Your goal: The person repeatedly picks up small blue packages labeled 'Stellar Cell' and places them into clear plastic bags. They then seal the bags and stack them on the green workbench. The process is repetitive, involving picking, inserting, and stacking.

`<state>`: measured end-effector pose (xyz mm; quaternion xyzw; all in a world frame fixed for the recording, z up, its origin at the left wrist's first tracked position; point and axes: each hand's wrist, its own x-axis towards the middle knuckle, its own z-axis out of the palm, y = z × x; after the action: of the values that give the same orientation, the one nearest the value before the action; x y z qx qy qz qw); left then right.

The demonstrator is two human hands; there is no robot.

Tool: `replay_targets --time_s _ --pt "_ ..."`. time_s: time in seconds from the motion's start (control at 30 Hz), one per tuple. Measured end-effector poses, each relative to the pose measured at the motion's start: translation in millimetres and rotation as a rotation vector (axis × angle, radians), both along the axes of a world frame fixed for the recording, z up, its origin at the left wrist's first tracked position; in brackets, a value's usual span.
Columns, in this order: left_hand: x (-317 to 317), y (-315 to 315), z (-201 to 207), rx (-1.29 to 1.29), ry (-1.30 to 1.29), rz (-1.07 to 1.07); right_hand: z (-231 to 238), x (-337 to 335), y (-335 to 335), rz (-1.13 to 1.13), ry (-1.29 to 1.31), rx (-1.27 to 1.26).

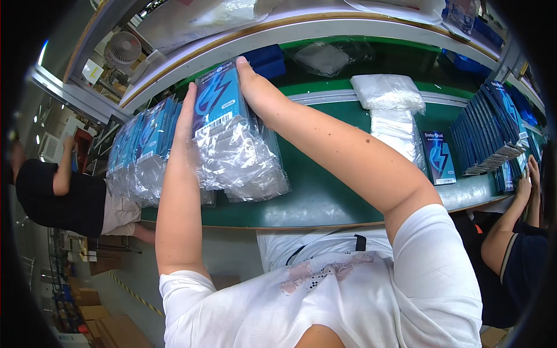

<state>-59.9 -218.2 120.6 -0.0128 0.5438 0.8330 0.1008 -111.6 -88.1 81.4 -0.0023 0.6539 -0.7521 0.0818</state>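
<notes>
Both my arms reach to the back left of the green table. My left hand (187,113) lies flat along the left side of a stack of blue boxes in clear plastic bags (217,101). Against its right side presses my right hand (253,87), thumb at the far top corner. The stack is held between the two palms; most fingers are hidden by it. Loose ends of the bags (238,165) spill toward me below the boxes. Immediately left of my left hand stand more bagged blue boxes (152,136) in leaning rows.
Clear plastic bags (389,95) lie piled on the green table (325,168). To their right are a single blue box (439,158) and a tall stack of unbagged boxes (487,130). A co-worker's hands (529,177) are beside that stack. A shelf edge (301,37) crosses above; another person (58,185) stands left.
</notes>
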Motion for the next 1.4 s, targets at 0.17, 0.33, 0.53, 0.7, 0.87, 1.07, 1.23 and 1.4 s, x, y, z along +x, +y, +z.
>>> replay_targets --time_s 0.17,0.33,0.53,0.7,0.87,1.07,1.23,1.4 --pt "2 -35 -11 0.024 0.006 -0.064 2 14 9 -0.048 0.03 -0.039" --pt "13 -20 -27 -0.073 -0.007 0.179 -49 16 17 0.008 -0.098 -0.145" --pt "17 -6 -38 -0.007 -0.013 0.161 -88 32 -4 0.009 -0.195 -0.184" --pt "21 -1 -41 -0.003 -0.015 0.166 -80 54 -12 -0.002 -0.277 -0.121" --pt "23 -1 -40 -0.004 -0.016 0.172 -57 72 -6 -0.022 -0.326 0.011" --pt "24 -1 -37 0.008 -0.015 0.166 -63 63 4 -0.065 -0.187 -0.036" --pt "21 -8 -31 0.018 -0.006 0.155 -31 65 37 -0.278 0.226 0.117" --pt "-2 -3 -22 0.043 0.01 0.103 21 55 42 -0.395 0.871 0.247"
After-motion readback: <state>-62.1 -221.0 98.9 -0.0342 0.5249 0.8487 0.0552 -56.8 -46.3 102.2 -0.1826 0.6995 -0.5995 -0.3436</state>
